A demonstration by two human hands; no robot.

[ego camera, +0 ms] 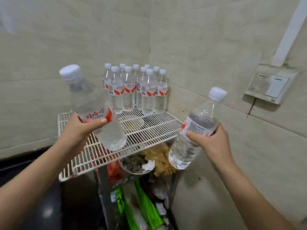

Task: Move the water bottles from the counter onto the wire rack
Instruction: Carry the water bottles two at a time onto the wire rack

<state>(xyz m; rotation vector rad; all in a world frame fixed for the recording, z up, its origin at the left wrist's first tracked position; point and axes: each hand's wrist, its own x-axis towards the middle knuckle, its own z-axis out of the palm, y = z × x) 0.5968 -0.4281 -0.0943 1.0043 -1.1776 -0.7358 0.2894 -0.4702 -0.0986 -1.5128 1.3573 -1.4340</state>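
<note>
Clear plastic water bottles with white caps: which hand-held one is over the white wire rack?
The left-held bottle, in the left hand: its base overlaps the wire rack. The right-held bottle, in the right hand, hangs past the rack's right corner.

Water bottles: clear glossy plastic, white ribbed caps, glossy red-white labels. Wire rack: white-coated metal. Wall tiles: matt beige.

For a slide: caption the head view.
Left hand grips a tilted bottle, right hand a second bottle, by the wire rack where capped bottles stand at the back.
</note>
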